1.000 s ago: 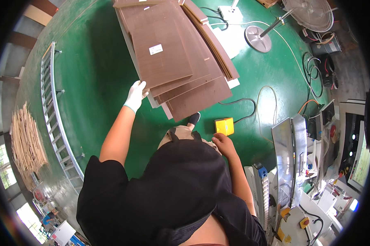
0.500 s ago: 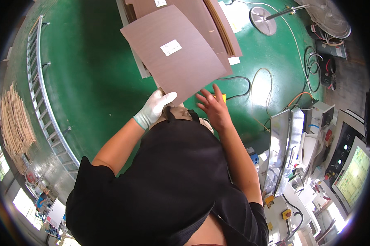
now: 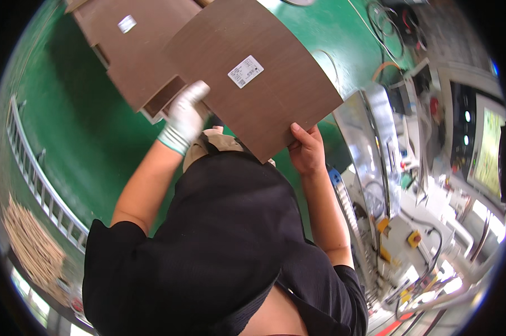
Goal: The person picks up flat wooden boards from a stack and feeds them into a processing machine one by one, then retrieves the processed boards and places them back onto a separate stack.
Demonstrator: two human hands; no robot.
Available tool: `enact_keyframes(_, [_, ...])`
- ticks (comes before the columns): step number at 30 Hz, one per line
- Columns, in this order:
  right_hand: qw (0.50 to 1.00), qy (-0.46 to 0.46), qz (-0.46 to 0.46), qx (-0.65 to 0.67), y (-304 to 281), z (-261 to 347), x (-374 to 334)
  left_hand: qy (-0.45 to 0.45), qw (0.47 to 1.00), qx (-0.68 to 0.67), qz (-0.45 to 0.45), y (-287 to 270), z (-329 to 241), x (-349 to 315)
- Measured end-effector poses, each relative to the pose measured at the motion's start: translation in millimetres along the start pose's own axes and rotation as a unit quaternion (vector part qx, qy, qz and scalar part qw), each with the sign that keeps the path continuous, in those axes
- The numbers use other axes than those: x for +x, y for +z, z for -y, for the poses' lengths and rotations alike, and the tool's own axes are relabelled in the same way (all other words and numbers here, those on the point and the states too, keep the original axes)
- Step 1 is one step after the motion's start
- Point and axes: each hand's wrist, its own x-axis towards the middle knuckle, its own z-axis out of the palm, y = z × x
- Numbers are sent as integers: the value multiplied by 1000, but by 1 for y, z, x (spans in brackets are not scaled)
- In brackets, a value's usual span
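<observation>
A brown wood-grain panel [image 3: 286, 73] with a white printed label [image 3: 245, 71] is held tilted in front of me. My right hand [image 3: 309, 150], bare, grips its near right edge, thumb on top and fingers hidden underneath. At the panel's left edge is my left hand [image 3: 187, 117], in a white glove with a green cuff. It is smeared by motion, and its fingers are partly hidden, so whether it grips the edge is unclear. Beyond, to the left, lies a stack of similar brown panels [image 3: 135, 61], the top one bearing a white label [image 3: 127, 24].
A metal roller conveyor [image 3: 40, 173] curves along the left, with a bundle of wood strips [image 3: 34, 243] beside it. To the right stand a machine with metal guards [image 3: 370, 145] and a lit screen [image 3: 491, 151]. Cables [image 3: 384, 28] lie on the green floor [image 3: 113, 179].
My view has turned to the right. The panel has swung right and nearer the machine. My right hand, formerly open beside it, now grips its edge; my left hand has shifted along the left edge.
</observation>
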Motion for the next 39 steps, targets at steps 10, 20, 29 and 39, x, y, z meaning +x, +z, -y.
enact_keyframes(10, [927, -209, -308, 47, -157, 41, -115, -186, 916, 194, 296, 76, 70, 57])
enact_keyframes(20, [599, -216, -617, -462, -282, 19, -209, -366, 866, 266, 211, 130, 214, 24])
enact_keyframes(29, [599, -305, -385, -632, -218, -8, -199, -343, 846, 283, 294, 171, 287, 5])
enact_keyframes(39, [552, -293, -417, -660, -313, -9, -268, -155, 696, 579, 394, 186, 373, -1])
